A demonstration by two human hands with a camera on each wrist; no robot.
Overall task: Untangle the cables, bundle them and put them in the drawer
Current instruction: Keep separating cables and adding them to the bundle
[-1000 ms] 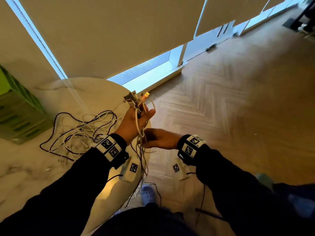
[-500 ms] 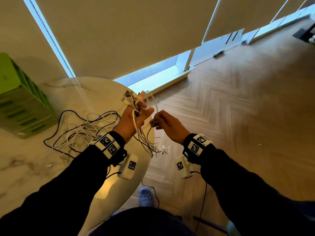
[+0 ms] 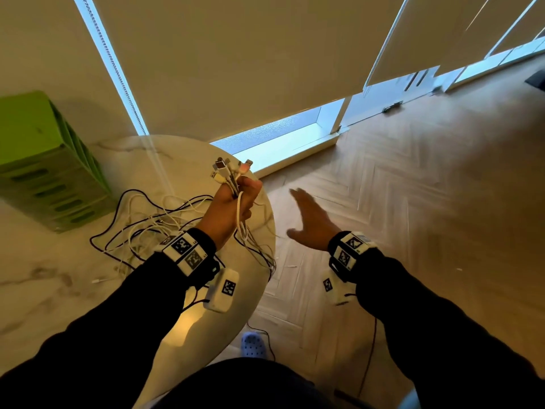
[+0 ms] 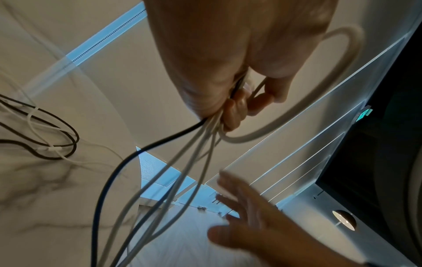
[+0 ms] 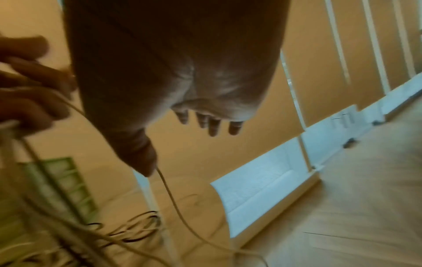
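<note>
Pale marble table stands by the blinds. Curled round a bunch of cables, the left hand grips them upright, plug ends fanned above the fist, tails trailing onto the tabletop tangle. Right hand, blurred, is spread flat and empty beside it over wooden floor. Green drawer unit stands far left.

Dim, warm interior; cool daylight enters beneath the blinds at 12 o'clock. Right-wrist view heavily motion-blurred. Wide-angle bending at edges. Sleeves underexposed.
</note>
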